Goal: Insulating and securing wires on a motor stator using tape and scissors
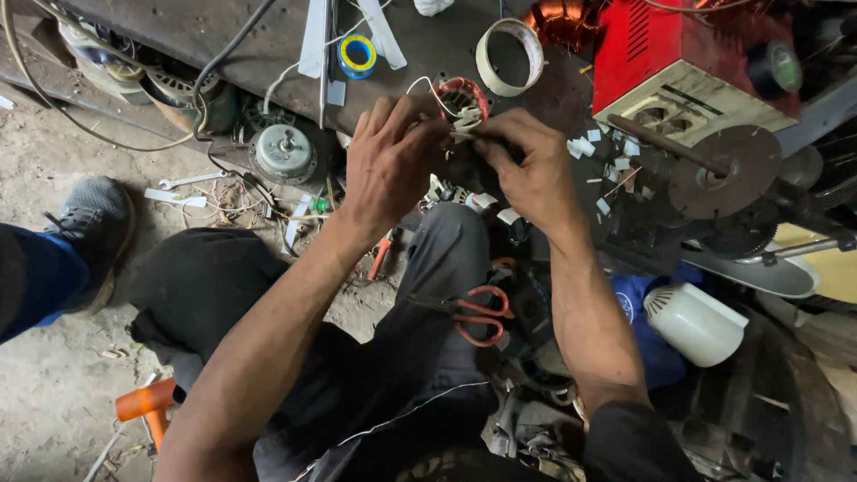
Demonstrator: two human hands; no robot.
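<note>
Near: orange-handled scissors [478, 314] on the lap. Both hands closed on a small wound stator [461, 100] with white leads, held over the table [223, 36] edge. Left hand [390, 161] pinches its left side, right hand [528, 165] its right; the coil ring sits just beyond the fingertips. Far: tape rolls [509, 56], red box [661, 45].
</note>
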